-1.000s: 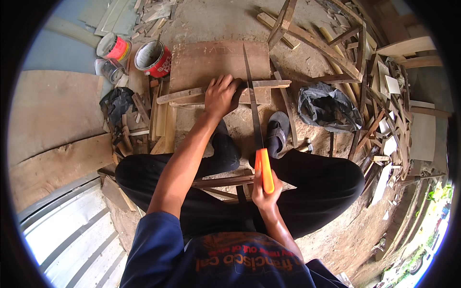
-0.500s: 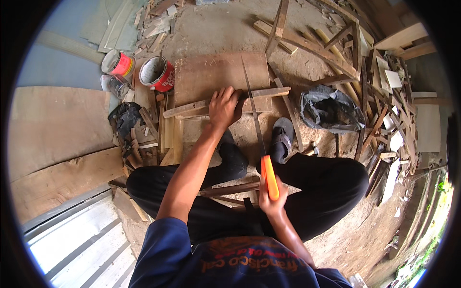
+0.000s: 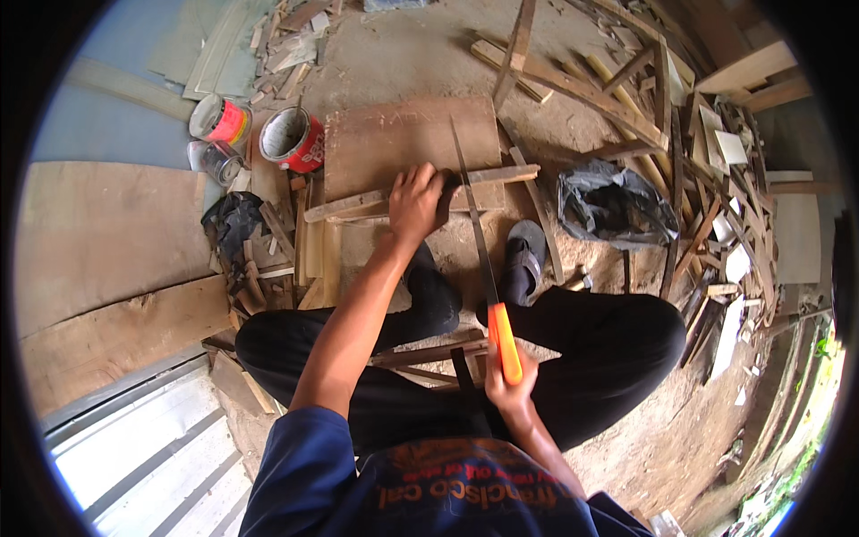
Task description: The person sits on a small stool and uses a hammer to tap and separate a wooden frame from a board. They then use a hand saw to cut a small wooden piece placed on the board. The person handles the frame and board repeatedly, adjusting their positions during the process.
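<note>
My left hand [image 3: 418,204] is closed over a narrow wooden strip [image 3: 351,205], pressing it onto a brown board [image 3: 403,134] in front of my feet. Gripped in my right hand [image 3: 512,383] is the orange handle of a handsaw [image 3: 474,215]. Its thin blade points away from me and crosses the strip just right of my left fingers. The strip's right end [image 3: 519,173] reaches past the board's edge. Whether the teeth have cut into the wood is too small to tell.
Left of the board stand a red paint can [image 3: 304,148] and a tipped pink-labelled can [image 3: 219,119]. A black plastic bag [image 3: 617,206] lies at the right, beside heaped wood scraps [image 3: 743,233] and a wooden frame [image 3: 582,94]. My sandalled foot [image 3: 523,255] is close to the blade.
My right hand has drawn the saw slightly back toward me, so the blade tip sits lower on the board. The left hand and the strip have stayed in place.
</note>
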Motion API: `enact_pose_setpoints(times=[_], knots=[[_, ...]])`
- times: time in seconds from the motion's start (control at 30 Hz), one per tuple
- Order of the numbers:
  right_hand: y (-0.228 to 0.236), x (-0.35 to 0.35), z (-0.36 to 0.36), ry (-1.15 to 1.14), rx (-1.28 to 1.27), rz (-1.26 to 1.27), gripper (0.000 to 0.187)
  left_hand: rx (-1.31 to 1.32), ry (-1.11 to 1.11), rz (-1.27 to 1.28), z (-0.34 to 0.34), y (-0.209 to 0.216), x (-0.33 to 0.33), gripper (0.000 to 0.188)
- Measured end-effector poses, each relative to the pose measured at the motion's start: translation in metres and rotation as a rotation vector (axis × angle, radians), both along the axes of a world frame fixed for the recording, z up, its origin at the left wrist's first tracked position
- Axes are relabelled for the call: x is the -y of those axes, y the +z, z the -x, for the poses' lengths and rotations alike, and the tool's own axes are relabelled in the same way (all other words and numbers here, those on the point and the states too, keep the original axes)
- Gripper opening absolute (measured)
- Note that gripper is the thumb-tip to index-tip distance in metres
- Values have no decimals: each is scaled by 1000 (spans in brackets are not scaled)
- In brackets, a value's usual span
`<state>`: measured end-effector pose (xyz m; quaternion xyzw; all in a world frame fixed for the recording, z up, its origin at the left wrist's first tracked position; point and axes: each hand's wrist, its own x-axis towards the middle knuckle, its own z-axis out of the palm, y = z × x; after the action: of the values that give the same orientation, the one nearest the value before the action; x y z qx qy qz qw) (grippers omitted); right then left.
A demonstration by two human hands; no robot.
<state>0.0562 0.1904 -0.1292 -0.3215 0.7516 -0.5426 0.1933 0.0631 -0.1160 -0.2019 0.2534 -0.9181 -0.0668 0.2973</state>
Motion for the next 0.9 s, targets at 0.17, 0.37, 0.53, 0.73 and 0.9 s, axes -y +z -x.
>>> enact_pose_setpoints(times=[0.17, 0.37, 0.53, 0.73, 0.9], knots=[[-7, 9, 6, 9, 38, 23, 18, 0, -15, -20, 2, 2, 1, 27], [-4, -21, -8, -16, 37, 21, 12, 44, 3, 44, -4, -4, -2, 27], [-4, 23, 8, -36, 209, -43, 13, 20, -5, -8, 2, -3, -3, 25], [-7, -26, -5, -4, 16, -12, 11, 51, 37, 20, 1, -15, 3, 21], [1, 11, 1, -15, 24, -75, 22, 26, 55, 41, 6, -7, 4, 23]])
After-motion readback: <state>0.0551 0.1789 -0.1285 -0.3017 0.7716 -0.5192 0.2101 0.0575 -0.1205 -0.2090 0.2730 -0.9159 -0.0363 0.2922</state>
